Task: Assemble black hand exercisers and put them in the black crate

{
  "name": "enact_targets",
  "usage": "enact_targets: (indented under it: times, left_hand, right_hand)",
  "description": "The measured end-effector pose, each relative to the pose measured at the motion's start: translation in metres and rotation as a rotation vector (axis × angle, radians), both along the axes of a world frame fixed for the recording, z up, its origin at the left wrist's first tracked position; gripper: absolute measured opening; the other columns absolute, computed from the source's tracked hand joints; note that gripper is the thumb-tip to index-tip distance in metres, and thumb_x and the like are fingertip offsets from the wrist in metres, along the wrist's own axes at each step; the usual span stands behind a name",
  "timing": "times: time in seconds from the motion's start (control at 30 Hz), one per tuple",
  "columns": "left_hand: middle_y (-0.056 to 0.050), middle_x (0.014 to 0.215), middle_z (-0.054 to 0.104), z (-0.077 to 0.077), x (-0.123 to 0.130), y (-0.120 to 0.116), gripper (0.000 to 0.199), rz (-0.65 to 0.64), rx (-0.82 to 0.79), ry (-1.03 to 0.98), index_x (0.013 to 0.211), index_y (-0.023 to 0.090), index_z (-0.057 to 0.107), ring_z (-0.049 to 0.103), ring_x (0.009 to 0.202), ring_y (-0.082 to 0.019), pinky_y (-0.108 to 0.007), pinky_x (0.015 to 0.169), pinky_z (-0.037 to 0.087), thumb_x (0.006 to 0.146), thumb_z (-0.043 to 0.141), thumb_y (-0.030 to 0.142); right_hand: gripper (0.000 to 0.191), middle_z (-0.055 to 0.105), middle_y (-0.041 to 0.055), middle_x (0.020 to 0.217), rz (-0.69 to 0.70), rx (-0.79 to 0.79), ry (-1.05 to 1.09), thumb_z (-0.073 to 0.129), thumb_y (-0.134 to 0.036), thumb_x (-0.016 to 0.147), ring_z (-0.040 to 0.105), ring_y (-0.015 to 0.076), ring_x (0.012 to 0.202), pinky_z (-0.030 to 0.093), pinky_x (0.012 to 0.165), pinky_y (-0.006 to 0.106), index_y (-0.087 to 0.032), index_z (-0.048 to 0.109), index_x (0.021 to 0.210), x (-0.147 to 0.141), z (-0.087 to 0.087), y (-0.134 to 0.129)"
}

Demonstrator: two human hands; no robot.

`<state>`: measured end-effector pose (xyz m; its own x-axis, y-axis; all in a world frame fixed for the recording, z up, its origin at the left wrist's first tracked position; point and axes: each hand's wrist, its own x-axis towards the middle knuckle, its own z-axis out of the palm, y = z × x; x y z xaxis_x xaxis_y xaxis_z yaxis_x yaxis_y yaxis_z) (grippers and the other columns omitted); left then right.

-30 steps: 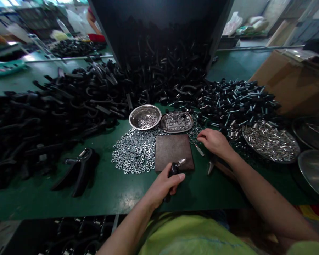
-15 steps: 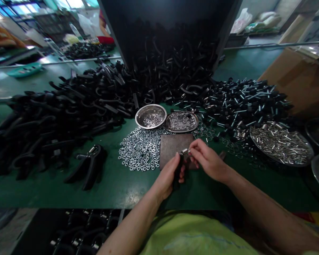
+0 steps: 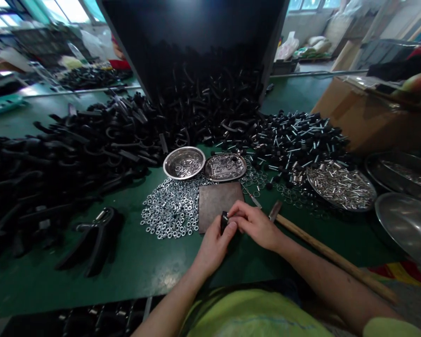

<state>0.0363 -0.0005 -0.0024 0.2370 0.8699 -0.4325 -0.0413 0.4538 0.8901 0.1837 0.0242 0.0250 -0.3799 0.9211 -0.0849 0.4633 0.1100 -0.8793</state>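
My left hand (image 3: 214, 243) is closed around a black plastic handle (image 3: 224, 219), its end sticking up between thumb and fingers. My right hand (image 3: 254, 225) meets it from the right, fingertips pinched together against that end. Whatever small piece they pinch is hidden. Both hands are over the near edge of a flat metal plate (image 3: 217, 201). On the table to the left lies a black hand grip (image 3: 94, 238) with two handles and a metal spring at its top.
Loose nuts (image 3: 171, 210) spread left of the plate. Behind it stand a round steel bowl (image 3: 165, 164) and an oval tray (image 3: 244, 169) of small rings. Black handles (image 3: 101, 145) heap behind; knobbed bolts (image 3: 298, 140) pile right. A hammer (image 3: 323, 245) lies beside my right forearm.
My fingers have closed together over the handle's end, and the coil spring seen there before is now covered. The view has shifted right, bringing the hammer's long wooden shaft into sight.
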Motion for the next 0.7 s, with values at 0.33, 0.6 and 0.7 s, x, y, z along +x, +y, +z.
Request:
enact_targets:
  times: [0.33, 0.6, 0.7]
  left_hand:
    - [0.004, 0.064, 0.042, -0.001, -0.009, 0.011, 0.052, 0.196, -0.191, -0.348, 0.086, 0.014, 0.055, 0.032, 0.049, -0.004, -0.013, 0.039, 0.020, 0.073, 0.060, 0.064]
    - [0.001, 0.056, 0.044, -0.002, -0.024, 0.026, 0.036, 0.403, -0.441, -0.715, 0.067, 0.014, 0.052, 0.037, 0.045, -0.006, -0.016, 0.040, 0.029, 0.086, 0.048, 0.044]
    - [0.001, 0.050, 0.040, -0.002, -0.024, 0.027, 0.030, 0.415, -0.415, -0.798, 0.062, 0.014, 0.052, 0.037, 0.045, -0.008, -0.019, 0.043, 0.033, 0.083, 0.045, 0.034]
  right_hand:
    - [0.045, 0.070, 0.0120, 0.087, -0.361, 0.236, -1.027, 0.040, -0.055, 0.089, 0.065, 0.0277, 0.077, 0.043, 0.063, 0.034, -0.019, 0.056, 0.111, 0.069, -0.007, 0.058]
    - [0.025, 0.066, 0.0150, 0.095, -0.413, 0.482, -0.982, 0.042, -0.029, 0.090, 0.065, 0.0287, 0.083, 0.047, 0.065, 0.038, -0.014, 0.059, 0.102, 0.074, -0.001, 0.050]
    - [0.017, 0.063, 0.0105, 0.103, -0.264, 0.628, -0.497, 0.050, -0.021, 0.087, 0.063, 0.0225, 0.090, 0.051, 0.073, 0.034, -0.018, 0.059, 0.100, 0.051, 0.016, 0.027]
